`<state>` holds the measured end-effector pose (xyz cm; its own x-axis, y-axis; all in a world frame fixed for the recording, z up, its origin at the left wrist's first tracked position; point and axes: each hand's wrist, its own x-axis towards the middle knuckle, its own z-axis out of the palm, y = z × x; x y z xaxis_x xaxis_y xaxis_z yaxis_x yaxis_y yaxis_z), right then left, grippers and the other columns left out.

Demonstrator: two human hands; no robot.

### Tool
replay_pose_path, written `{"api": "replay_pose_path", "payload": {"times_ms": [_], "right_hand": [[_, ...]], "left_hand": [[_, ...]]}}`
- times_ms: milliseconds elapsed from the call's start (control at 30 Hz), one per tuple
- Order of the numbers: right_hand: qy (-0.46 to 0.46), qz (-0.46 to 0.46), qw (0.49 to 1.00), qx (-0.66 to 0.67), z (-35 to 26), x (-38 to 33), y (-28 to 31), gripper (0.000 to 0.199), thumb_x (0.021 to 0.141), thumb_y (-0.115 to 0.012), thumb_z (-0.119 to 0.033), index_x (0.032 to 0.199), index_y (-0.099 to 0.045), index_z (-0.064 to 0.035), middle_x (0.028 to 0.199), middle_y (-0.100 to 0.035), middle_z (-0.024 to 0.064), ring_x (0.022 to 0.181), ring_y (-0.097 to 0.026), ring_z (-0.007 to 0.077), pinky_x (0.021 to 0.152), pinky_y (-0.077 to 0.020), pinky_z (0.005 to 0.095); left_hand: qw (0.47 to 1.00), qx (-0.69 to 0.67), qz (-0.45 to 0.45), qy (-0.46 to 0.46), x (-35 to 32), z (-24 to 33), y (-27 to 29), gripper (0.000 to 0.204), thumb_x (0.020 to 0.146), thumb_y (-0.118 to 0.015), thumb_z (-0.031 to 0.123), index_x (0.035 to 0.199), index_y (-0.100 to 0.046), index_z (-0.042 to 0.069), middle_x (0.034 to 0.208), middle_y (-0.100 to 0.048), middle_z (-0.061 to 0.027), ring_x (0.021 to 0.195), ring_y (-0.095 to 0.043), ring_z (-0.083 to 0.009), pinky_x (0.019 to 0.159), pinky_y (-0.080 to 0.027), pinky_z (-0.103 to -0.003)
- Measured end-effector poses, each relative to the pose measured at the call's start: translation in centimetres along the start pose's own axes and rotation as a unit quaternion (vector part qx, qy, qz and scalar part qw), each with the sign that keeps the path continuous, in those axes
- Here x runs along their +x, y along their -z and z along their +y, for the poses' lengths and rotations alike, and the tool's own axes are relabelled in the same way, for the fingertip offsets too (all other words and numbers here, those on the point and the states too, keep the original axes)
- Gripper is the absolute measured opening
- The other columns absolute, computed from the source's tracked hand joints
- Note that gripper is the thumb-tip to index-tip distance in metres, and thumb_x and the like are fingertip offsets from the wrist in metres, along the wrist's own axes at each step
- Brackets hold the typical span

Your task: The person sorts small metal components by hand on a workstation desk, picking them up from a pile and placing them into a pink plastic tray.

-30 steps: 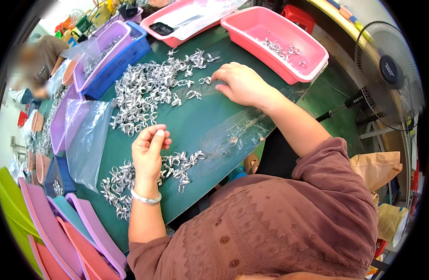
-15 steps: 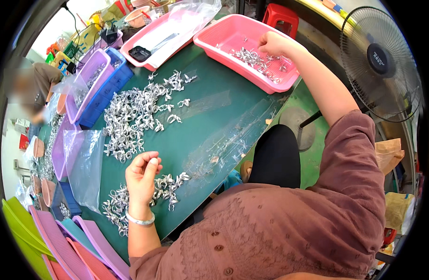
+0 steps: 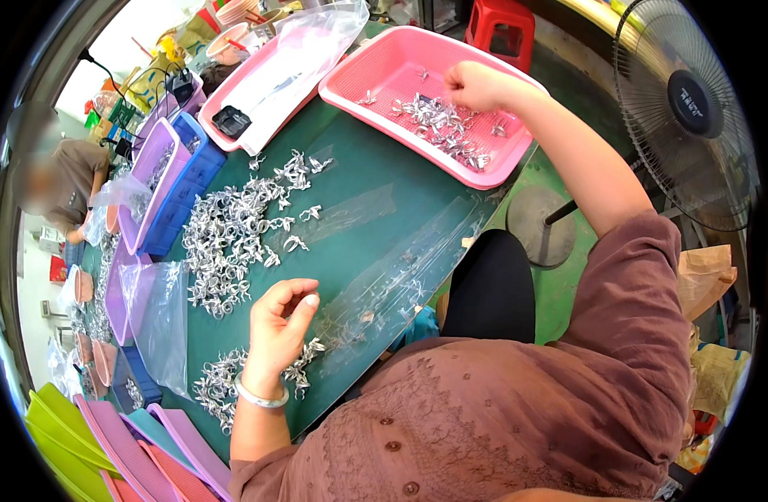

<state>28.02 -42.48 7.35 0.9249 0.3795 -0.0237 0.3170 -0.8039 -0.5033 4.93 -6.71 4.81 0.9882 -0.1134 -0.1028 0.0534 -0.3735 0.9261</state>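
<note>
While reaching far forward, right hand (image 3: 476, 85) hovering closed over the pink tray (image 3: 375, 79), fingers curled into a loose fist just above the small metal pieces (image 3: 441, 125) lying scattered in that tray; whether anything is pinched inside the fist cannot be told. Left hand (image 3: 280, 322) resting near the body on the green counter (image 3: 375, 180), fingers half curled, thumb and fingertips drawn close together as if pinching; any piece between them too small to make out. Lying beneath and around the left wrist, a small heap of silver metal parts (image 3: 216, 389). Spreading ahead of the left hand, between both hands, a large heap of the same silver parts (image 3: 233, 230). Lying flat just right of the left hand, a clear plastic sheet (image 3: 400, 276) reaching toward the counter's edge. Sitting left of the left hand, an open clear plastic bag (image 3: 158, 322). Standing beyond the large heap, purple and blue bins (image 3: 179, 176), and a second pink tray (image 3: 271, 75) covered with clear film, left of the right hand. Standing to the right of the right arm, an electric fan (image 3: 685, 109) on a round base. Sitting at the far left, another person (image 3: 62, 180).
</note>
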Motion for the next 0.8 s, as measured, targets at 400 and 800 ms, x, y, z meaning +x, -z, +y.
{"api": "replay_pose_path", "payload": {"times_ms": [400, 800], "right_hand": [[-0.006, -0.116, 0.970, 0.211, -6.0, -7.0, -3.3, 0.002, 0.083, -0.044, -0.001, 0.080, -0.044, -0.0010, 0.062, -0.052, 0.0057, 0.053, -0.055, 0.0121, 0.046, -0.0424, 0.0270], [0.013, -0.042, 0.859, 0.510, -7.5, -8.4, -3.8, 0.009, 0.084, -0.055, -0.011, 0.084, -0.054, -0.0021, 0.073, -0.057, 0.0020, 0.066, -0.057, 0.0090, 0.058, -0.0468, 0.0215]], "left_hand": [[0.995, 0.038, -0.083, -0.034, 2.1, 1.2, -3.0, 0.018, 0.081, -0.057, 0.004, 0.098, -0.057, -0.002, 0.083, -0.059, -0.0022, 0.076, -0.054, -0.0071, 0.069, -0.044, -0.021], [0.987, -0.139, -0.078, 0.003, 4.1, 4.4, -5.1, 0.023, 0.083, -0.055, 0.010, 0.104, -0.055, -0.001, 0.086, -0.060, -0.0049, 0.072, -0.056, -0.0105, 0.064, -0.045, -0.023]]}}
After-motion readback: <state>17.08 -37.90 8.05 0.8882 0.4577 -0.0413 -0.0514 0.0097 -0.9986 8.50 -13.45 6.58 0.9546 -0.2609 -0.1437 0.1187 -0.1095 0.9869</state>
